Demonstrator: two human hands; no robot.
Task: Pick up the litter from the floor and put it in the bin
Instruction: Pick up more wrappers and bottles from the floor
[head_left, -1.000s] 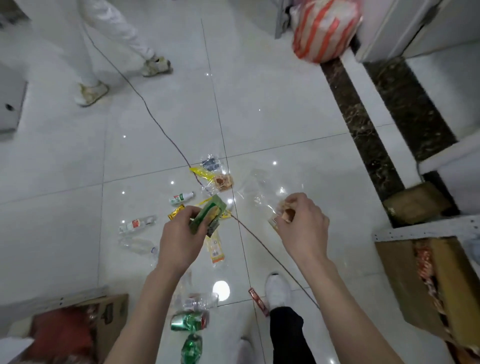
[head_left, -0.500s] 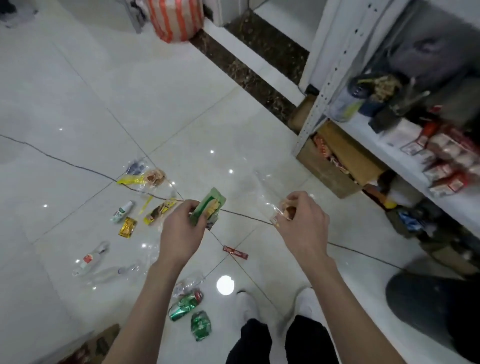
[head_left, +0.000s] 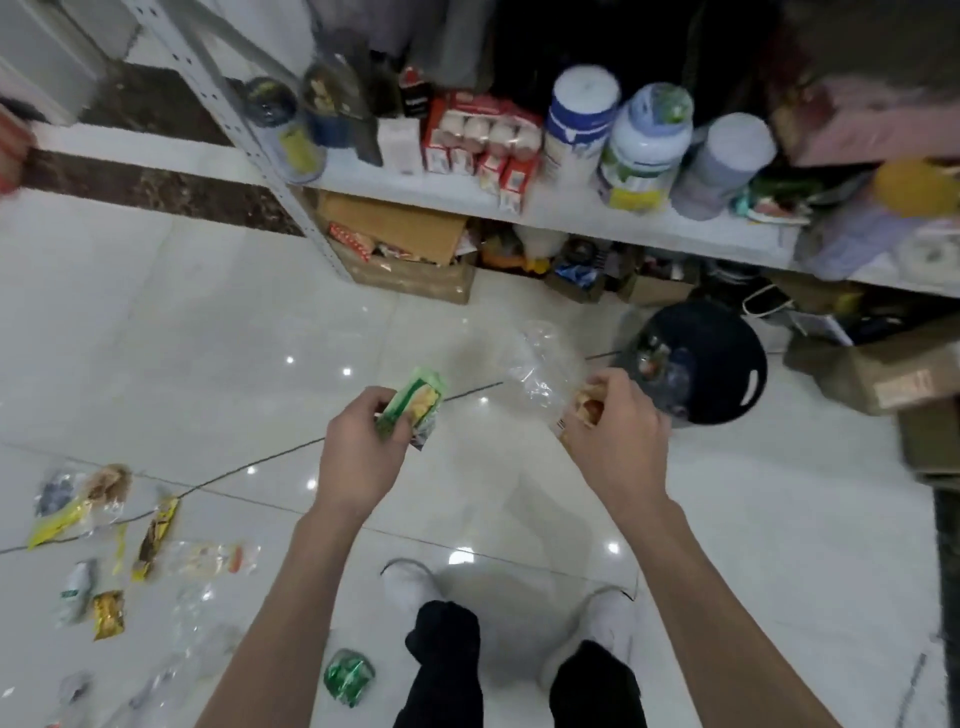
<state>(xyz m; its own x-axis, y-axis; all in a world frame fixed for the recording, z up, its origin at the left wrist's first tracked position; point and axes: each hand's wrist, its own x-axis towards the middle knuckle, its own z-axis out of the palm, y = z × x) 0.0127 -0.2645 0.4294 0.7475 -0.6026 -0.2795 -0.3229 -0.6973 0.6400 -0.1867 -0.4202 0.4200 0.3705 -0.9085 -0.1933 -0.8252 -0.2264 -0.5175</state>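
Lengthwise, left hand's (head_left: 358, 457) green wrapper (head_left: 415, 410) points away — right hand (head_left: 618, 436) pinches clear bag (head_left: 535, 364).

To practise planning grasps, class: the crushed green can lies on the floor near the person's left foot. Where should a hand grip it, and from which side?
Probably from straight above, pinching the green can across its crumpled side edges. It lies squashed low on the floor, so there is no round body to wrap; the raised folds should give fingers a hold.
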